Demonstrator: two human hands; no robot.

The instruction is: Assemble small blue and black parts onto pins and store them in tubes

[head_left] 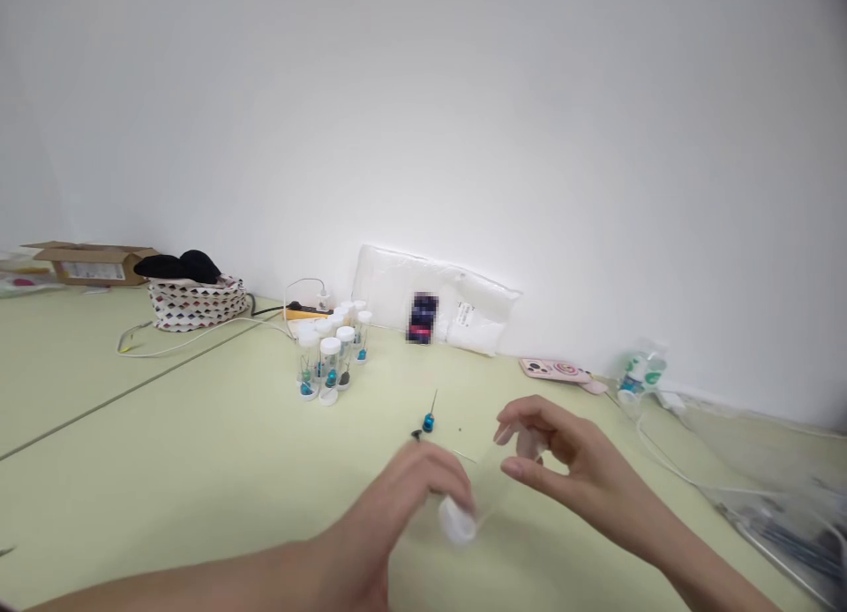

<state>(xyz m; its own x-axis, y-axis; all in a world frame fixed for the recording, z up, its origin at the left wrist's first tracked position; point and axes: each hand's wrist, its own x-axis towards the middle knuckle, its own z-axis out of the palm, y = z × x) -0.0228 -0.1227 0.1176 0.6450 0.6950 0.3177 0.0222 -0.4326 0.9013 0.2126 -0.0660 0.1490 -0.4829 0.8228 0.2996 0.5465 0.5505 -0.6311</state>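
On a pale green table against a white wall, a white cap (457, 520) is held in the curled fingers of a person's left hand (427, 481), near the front edge of the view. From the cap, a faint clear tube (493, 481) is seen slanting up toward the right hand (562, 449), its outline blurred. The right hand is curved, its thumb parted from the fingers, and a whitish piece (529, 443) is partly hidden between them; whether it is firmly gripped cannot be told. Just beyond the left hand, a blue bead-like piece (429, 423) with a thin stem is seen on the table, with a small black piece (416, 435) near it and a thin pin (465, 457) closer to the right hand. Farther back and to the left, a cluster of clear, white-capped vials (329, 372) is stood upright, with blue pieces visible inside some. Behind them, a white plastic packet (390, 286) is leaned against the wall. A patterned basket (197, 305) and an opened cardboard box (96, 264) are placed at far left; at right, a pink phone (552, 370) is laid flat near a bottle (640, 372)
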